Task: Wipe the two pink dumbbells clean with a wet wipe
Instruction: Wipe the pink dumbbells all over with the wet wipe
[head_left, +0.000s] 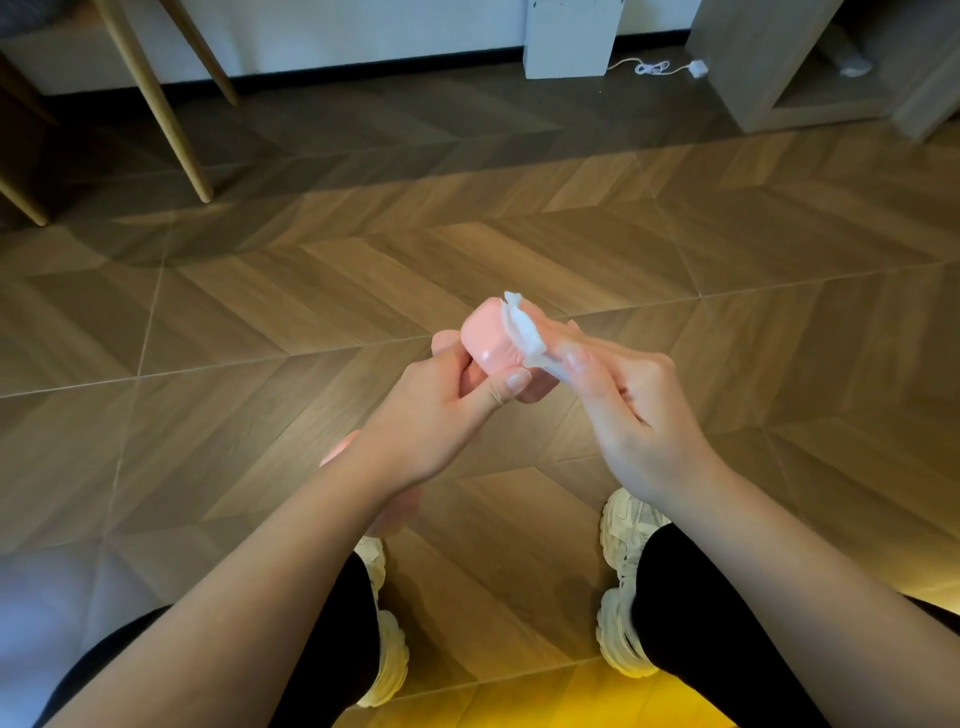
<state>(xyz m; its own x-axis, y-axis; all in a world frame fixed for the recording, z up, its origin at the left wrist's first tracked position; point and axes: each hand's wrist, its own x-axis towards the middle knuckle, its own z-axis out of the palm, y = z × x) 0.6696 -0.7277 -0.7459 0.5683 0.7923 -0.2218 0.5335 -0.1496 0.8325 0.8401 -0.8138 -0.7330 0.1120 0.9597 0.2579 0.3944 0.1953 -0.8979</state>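
Your two bare forearms reach forward from the lower corners and draw together at the middle. Your left hand (441, 415) curls round the pink dumbbell (485, 340), thumb laid across its near side. Your right hand (636, 410) pinches the wet wipe (524, 335) between thumb and extended fingers, pressing it against the dumbbell's head.

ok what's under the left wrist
A pink shape shows on the floor either side of the wrist of the left hand, probably the second dumbbell. The wrist covers its middle, so its full form cannot be seen.
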